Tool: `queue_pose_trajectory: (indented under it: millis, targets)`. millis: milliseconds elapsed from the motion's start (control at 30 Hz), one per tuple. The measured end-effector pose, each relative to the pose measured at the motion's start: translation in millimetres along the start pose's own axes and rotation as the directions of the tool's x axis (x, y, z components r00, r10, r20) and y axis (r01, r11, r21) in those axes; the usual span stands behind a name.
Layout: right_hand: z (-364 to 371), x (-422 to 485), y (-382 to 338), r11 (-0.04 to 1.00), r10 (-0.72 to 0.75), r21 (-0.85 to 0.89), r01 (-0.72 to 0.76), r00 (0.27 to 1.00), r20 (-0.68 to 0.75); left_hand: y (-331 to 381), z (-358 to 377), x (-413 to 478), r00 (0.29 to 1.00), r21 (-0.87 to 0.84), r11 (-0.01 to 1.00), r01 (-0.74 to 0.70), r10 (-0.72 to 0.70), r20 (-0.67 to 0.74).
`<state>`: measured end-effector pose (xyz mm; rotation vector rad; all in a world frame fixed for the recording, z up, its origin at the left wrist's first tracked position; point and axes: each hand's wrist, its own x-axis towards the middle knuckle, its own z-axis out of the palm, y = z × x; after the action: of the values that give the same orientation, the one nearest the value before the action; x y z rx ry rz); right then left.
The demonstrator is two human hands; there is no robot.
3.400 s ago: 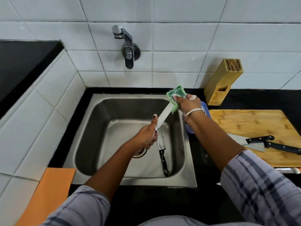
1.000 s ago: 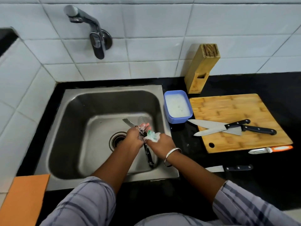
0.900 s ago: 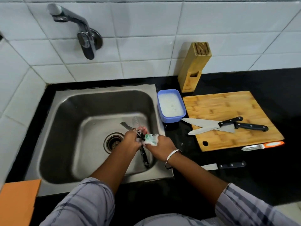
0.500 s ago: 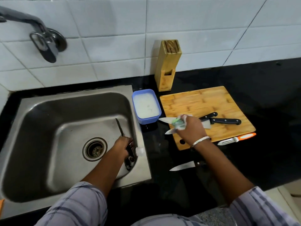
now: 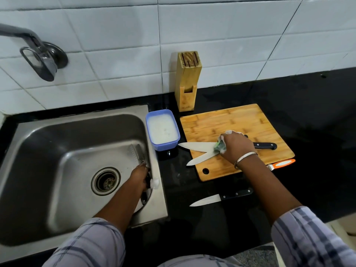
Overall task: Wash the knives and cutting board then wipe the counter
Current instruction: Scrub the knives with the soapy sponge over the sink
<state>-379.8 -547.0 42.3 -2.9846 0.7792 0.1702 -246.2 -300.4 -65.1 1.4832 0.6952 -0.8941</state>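
My right hand [image 5: 238, 147] is closed round a green scrubber [image 5: 219, 146] and presses it down where two blades cross on the cutting board [image 5: 231, 118], right of centre. The upper knife [image 5: 196, 145] points left past the board's edge, and its black handle sticks out beyond my knuckles. The lower knife [image 5: 200, 159] angles toward the lower left; its handle is hidden under my hand. My left hand [image 5: 139, 177] is down inside the sink [image 5: 38, 151], fingers curled round the dark handle of a serrated knife [image 5: 139, 154] whose blade leans on the right wall of the basin, with a blob of foam beside the thumb. Between sink and board stands a blue tub [image 5: 148, 120] of milky water. A smaller knife [image 5: 219, 198] lies alone on the counter [image 5: 308, 112] below the board, and an orange-handled peeler [image 5: 283, 163] pokes out at the board's lower right corner. The counter is glossy black stone with wet smears near the tub. A wooden knife block [image 5: 187, 79] stands against the white tiled wall [image 5: 212, 26], and the tap [image 5: 38, 54] is mounted upper left.
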Motion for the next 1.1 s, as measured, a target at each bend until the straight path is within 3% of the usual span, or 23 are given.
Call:
queue_pose_trajectory:
  millis: [133, 267, 333, 400, 467, 533, 667, 733, 867, 1000, 1033, 1100]
  targets:
    - [-5, 1, 0, 0.992, -0.059, -0.114, 0.062, 0.998, 0.031, 4, -5, -1, 1.000, 0.022, 1.000, -0.022, 0.022, -0.018]
    - [-20, -4, -7, 0.984, -0.088, -0.150, 0.099, 0.993, 0.076, 16, -14, 3, 0.964, 0.080, 0.963, -0.259, 0.263, -0.036]
    - [-37, -10, -19, 0.991, -0.109, -0.066, 0.114, 0.990, 0.084, 25, -19, -4, 0.927, 0.066, 0.931, -0.358, 0.363, -0.091]
    - [-59, -16, -39, 0.972, -0.156, 0.184, 0.145, 0.986, 0.050, 35, -22, -12, 0.899, 0.042, 0.907, -0.420, 0.422, -0.121]
    - [-77, -20, -69, 0.855, -0.205, 0.486, 0.184, 0.979, -0.010, 47, -24, -21, 0.884, -0.070, 0.884, -0.462, 0.454, -0.113]
    - [-85, -19, -104, 0.710, -0.205, 0.678, 0.188, 0.977, -0.056, 57, -26, -31, 0.861, -0.144, 0.849, -0.508, 0.496, -0.113]
    - [-79, -15, -180, 0.403, -0.118, 0.913, 0.060, 0.993, -0.013, 69, -32, -72, 0.753, -0.186, 0.735, -0.652, 0.656, -0.049]
    - [-70, -13, -211, 0.296, -0.045, 0.955, 0.018, 0.999, -0.005, 70, -36, -91, 0.712, -0.166, 0.707, -0.688, 0.701, 0.035]
    - [-55, -6, -253, 0.285, 0.086, 0.958, -0.007, 0.996, -0.018, 71, -49, -112, 0.791, -0.114, 0.811, -0.574, 0.585, 0.179]
    - [-43, -2, -273, 0.325, 0.020, 0.946, 0.007, 1.000, -0.015, 71, -67, -114, 0.868, 0.028, 0.873, -0.487, 0.480, 0.126]
    - [-42, 0, -276, 0.286, 0.005, 0.958, 0.003, 1.000, -0.005, 70, -71, -113, 0.876, 0.029, 0.880, -0.473, 0.467, 0.121]
    - [-43, 0, -284, 0.088, -0.041, 0.995, -0.039, 0.998, 0.043, 69, -78, -111, 0.886, 0.023, 0.894, -0.447, 0.440, 0.146]
